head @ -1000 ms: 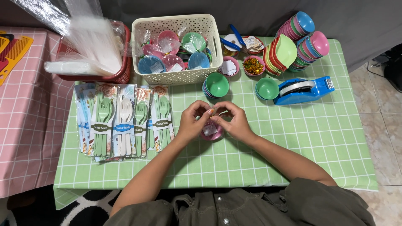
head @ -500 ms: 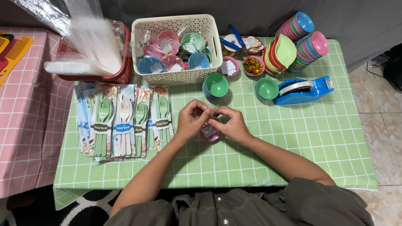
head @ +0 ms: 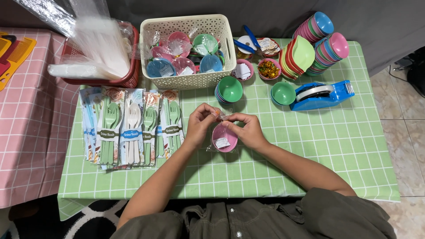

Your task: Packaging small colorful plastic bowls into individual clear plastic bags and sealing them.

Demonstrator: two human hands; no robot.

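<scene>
- Both grips pinch the gathered top of a clear wrapper (head: pixel 221 116) at the fingertips: left hand (head: pixel 200 125) from one side, right hand (head: pixel 247 129) from the other, closed on the plastic.
- Pink bowl (head: pixel 224 137) sits inside the wrapper on the green checked surface (head: pixel 310 150), between the hands.
- Half a second ago the hands covered the bowl; now they have parted and its inside shows, with a small white tag.
- Cutlery packets (head: pixel 133 127) lie just left of the left hand.
- Green bowl stack (head: pixel 229 90) and white basket (head: pixel 186 53) stand beyond.
- Open cloth lies to the right, below the blue tape dispenser (head: pixel 319 95).
</scene>
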